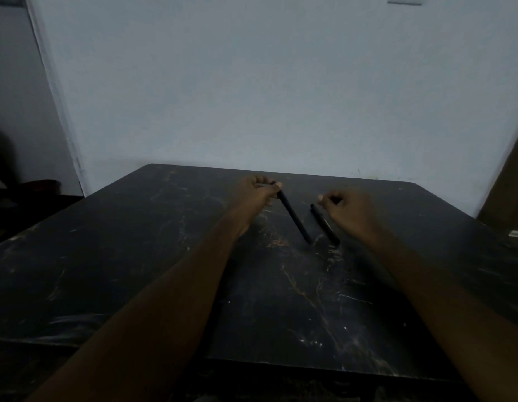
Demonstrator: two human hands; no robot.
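1. The left hand (256, 192) is up over the far middle of the dark, scratched, marble-look table (136, 256). Its fingers are curled and its thumb is pressed on the far end of a slim matte black rod (295, 217). That's a firm grasp, plain to see.
2. The rod slants from the fist toward the person and off to the right, its near tip dipping to the tabletop. Whether the tip touches the surface, I can't tell in this dim light.
3. Over to the right hand (349, 211): the fingers are curled in, with thumb and forefinger tips right at the far end of a second black rod (327, 227). Pinching it, or only next to it? The blur and the dark won't let me call it.
4. The second black rod runs almost parallel to the first, on the same slant. It lies just beside it on the right, apart along its whole length, and close against the inner edge of the right hand.
5. Here's the relation that matters: both long axes run far-left to near-right. Each hand sits at the far end of its own rod, and the near tips lie close together between the forearms.
6. My read is that the pair is about to be brought together or laid side by side. With the axes aligned, that calls for closing the gap sideways, not turning a wrist.
7. The risk, as I see it, is that a long rod held at one end swings easily, so the free tips could cross or knock.
8. Behind it all stands a plain pale wall (252, 82).
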